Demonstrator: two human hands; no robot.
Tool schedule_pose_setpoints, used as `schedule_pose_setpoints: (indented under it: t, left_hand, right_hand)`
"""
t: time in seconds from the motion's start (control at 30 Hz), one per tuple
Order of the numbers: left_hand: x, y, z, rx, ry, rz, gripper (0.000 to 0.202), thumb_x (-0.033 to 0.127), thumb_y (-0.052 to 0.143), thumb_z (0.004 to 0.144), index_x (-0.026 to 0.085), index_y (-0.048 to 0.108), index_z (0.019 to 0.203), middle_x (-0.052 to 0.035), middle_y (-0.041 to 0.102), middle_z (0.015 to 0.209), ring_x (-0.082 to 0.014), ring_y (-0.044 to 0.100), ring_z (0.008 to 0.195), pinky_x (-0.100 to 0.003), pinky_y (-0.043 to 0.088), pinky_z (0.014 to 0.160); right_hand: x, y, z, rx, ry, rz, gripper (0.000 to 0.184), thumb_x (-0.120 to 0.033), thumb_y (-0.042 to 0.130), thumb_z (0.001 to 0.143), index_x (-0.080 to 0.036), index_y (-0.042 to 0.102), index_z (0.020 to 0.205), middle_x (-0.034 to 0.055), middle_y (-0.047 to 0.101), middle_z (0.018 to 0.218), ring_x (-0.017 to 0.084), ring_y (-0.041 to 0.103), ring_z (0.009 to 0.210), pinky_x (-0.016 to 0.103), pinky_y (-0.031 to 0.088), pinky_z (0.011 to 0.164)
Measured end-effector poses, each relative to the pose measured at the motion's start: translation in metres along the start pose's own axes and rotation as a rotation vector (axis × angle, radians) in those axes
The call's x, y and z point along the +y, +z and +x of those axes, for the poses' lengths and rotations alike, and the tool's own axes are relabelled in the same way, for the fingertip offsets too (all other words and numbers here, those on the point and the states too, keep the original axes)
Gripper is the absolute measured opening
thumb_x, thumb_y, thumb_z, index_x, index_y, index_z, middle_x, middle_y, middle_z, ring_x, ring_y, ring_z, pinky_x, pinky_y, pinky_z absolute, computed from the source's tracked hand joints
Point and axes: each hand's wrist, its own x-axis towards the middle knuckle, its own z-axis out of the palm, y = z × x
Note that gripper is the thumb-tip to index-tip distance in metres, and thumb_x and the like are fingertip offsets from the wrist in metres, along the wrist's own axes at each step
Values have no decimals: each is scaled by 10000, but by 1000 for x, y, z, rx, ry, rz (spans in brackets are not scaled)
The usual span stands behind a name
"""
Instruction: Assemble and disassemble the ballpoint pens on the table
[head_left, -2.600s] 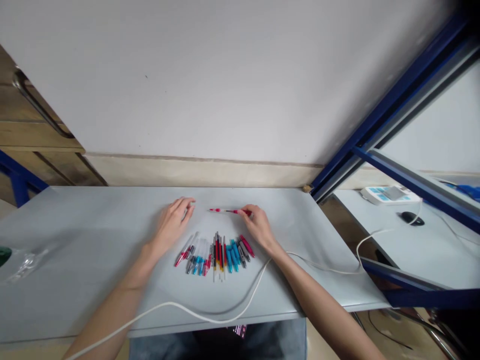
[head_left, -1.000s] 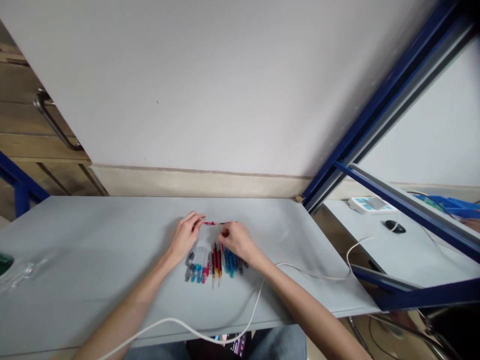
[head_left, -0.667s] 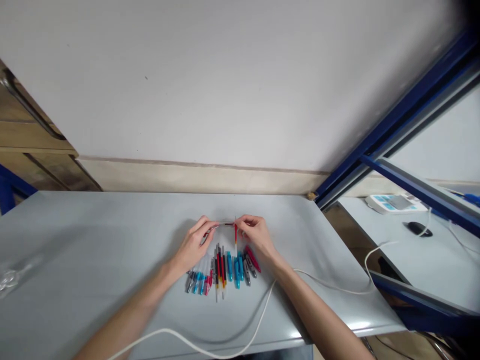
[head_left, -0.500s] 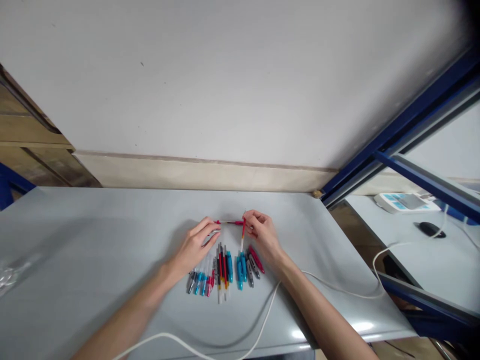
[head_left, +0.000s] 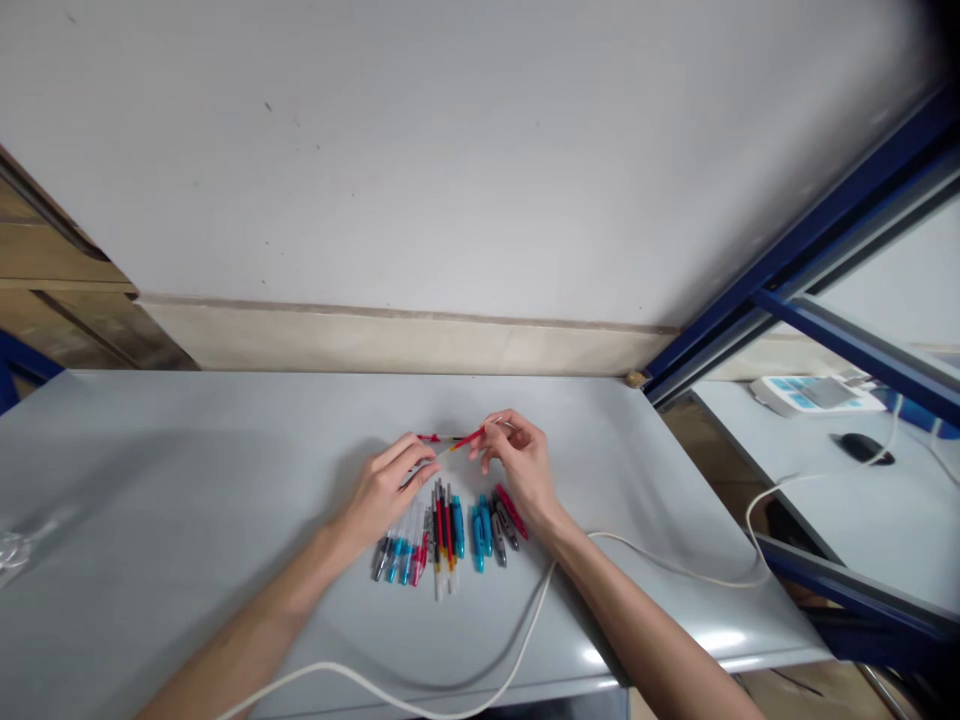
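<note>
My right hand [head_left: 517, 455] pinches a red pen refill [head_left: 466, 440] near its red end. The refill slants down to the left, and its clear tail reaches the fingertips of my left hand [head_left: 394, 483]. My left hand is closed in a pinch around something thin and pale, mostly hidden by the fingers. Just behind the refill, thin red pen parts [head_left: 429, 437] lie on the table. In front of my hands lie clear pen barrels with coloured grips [head_left: 405, 550], a group of red and black refills [head_left: 443, 530], and blue pen pieces [head_left: 480, 535].
Grey and red clipped pen pieces [head_left: 506, 525] lie beside the blue ones. A white cable [head_left: 536, 625] crosses the grey table [head_left: 187, 480] at the front. Clear plastic [head_left: 19, 545] lies far left. A blue frame [head_left: 757, 300] stands right, with a black mouse [head_left: 862, 448] beyond.
The red refill has swung from nearly upright to slanting left, its clear end now at my left fingertips. My right hand has turned with it; my left hand has hardly moved.
</note>
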Motion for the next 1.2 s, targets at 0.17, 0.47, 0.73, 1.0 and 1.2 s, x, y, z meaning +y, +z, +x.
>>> schedule_pose_setpoints:
  t: [0.17, 0.47, 0.73, 1.0, 1.2]
  left_hand:
    - [1, -2, 1, -10, -7, 51, 90, 215, 538, 1019, 194, 623, 1037, -24, 626, 936, -131, 632, 841, -240, 489, 776]
    - [1, -8, 1, -99, 95, 291, 201, 193, 431, 1046, 195, 630, 1026, -18, 714, 903, -149, 671, 726, -261, 460, 651]
    - [-5, -14, -1, -103, -124, 219, 244, 223, 400, 1045, 218, 631, 1125, -25, 737, 962, -158, 696, 802, -255, 517, 716]
    - [-5, -12, -5, -145, -141, 143, 315, 193, 410, 1036, 256, 581, 1294, -23, 728, 1156, -159, 705, 983, -254, 534, 819]
    - [4, -16, 0, -167, -159, 178, 263, 330, 380, 1071, 226, 619, 1038, 6, 690, 873, -136, 633, 738, -248, 457, 701]
  right_hand:
    - [0, 9, -14, -235, -16, -187, 224, -406, 703, 906, -183, 716, 925, 31, 695, 718, 168, 639, 640, 263, 475, 572]
    - [9, 19, -20, -206, -26, -349, 260, -427, 710, 898, -168, 740, 889, 5, 624, 711, 142, 507, 632, 257, 401, 599]
    - [-1, 15, -27, -637, -176, -923, 210, -284, 876, 755, -202, 746, 898, 38, 650, 934, 212, 576, 933, 301, 462, 810]
    - [0, 23, -34, -681, -195, -1018, 173, -245, 855, 780, -194, 738, 897, 42, 657, 931, 211, 558, 926, 302, 463, 797]
    - [-4, 16, -27, -470, -82, -652, 78, -204, 744, 843, -184, 710, 910, 21, 696, 854, 174, 626, 800, 297, 491, 772]
